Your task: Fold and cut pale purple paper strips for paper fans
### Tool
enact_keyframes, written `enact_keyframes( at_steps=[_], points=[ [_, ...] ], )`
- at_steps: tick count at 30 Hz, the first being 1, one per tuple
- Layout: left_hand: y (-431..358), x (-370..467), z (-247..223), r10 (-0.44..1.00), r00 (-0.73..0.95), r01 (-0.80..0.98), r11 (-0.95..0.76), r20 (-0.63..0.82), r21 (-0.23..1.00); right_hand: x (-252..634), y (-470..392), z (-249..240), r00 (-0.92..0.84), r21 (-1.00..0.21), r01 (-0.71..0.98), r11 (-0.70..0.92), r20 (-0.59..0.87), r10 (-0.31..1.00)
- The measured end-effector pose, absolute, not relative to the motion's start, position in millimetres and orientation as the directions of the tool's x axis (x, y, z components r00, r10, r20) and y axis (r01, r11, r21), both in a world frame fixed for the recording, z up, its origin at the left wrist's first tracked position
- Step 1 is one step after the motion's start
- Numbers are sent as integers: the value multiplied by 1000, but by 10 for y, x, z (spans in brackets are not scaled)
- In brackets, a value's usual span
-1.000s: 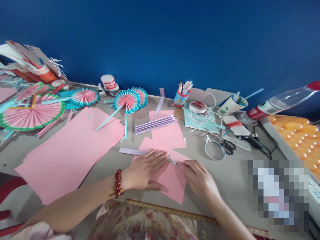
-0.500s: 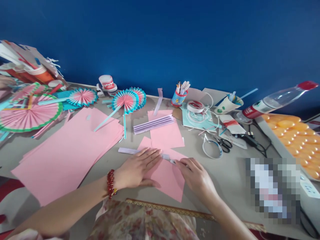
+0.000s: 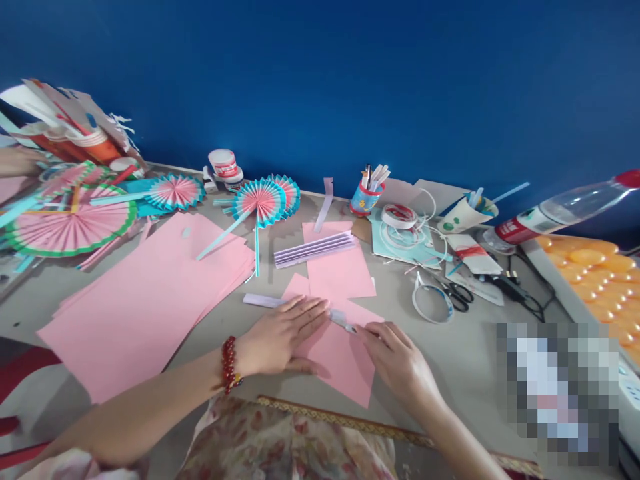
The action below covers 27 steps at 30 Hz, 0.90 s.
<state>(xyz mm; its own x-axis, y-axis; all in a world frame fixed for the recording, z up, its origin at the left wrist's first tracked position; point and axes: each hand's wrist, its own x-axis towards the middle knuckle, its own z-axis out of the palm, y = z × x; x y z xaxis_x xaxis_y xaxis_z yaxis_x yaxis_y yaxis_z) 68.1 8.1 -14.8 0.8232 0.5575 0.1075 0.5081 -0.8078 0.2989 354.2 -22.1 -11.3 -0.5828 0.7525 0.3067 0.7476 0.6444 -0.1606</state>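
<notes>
My left hand (image 3: 290,333) lies flat with fingers stretched out, pressing a narrow lilac paper strip (image 3: 261,301) onto a pink sheet (image 3: 345,373). The strip's left end sticks out past my fingers. My right hand (image 3: 400,353) is closed round a thin tool (image 3: 350,328) with a pale tip. The tip is at the strip's right end, just beside my left fingertips; blur hides what kind of tool it is. Beyond the hands, a pleated lilac paper (image 3: 315,249) rests on another pink sheet (image 3: 345,273).
A pink paper stack (image 3: 145,287) lies left, with folded fans (image 3: 257,202) behind it. Glue jars (image 3: 223,163) and a pen cup (image 3: 367,197) stand by the wall. Tape rings (image 3: 433,301), scissors (image 3: 457,293) and a bottle (image 3: 555,212) are right. Another person's hand (image 3: 20,161) shows far left.
The whole view has shifted slightly, so things appear a little further right. My left hand stays pressed on the strip, and my right hand keeps the tool at its right end.
</notes>
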Motion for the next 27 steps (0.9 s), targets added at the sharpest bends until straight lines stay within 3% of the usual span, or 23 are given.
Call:
enact_keyframes(
  at_steps=[27],
  points=[
    [128, 467, -105, 560, 827, 528, -804, 49, 273, 3389, -182, -139, -579, -174, 746, 643, 309, 755]
  ],
)
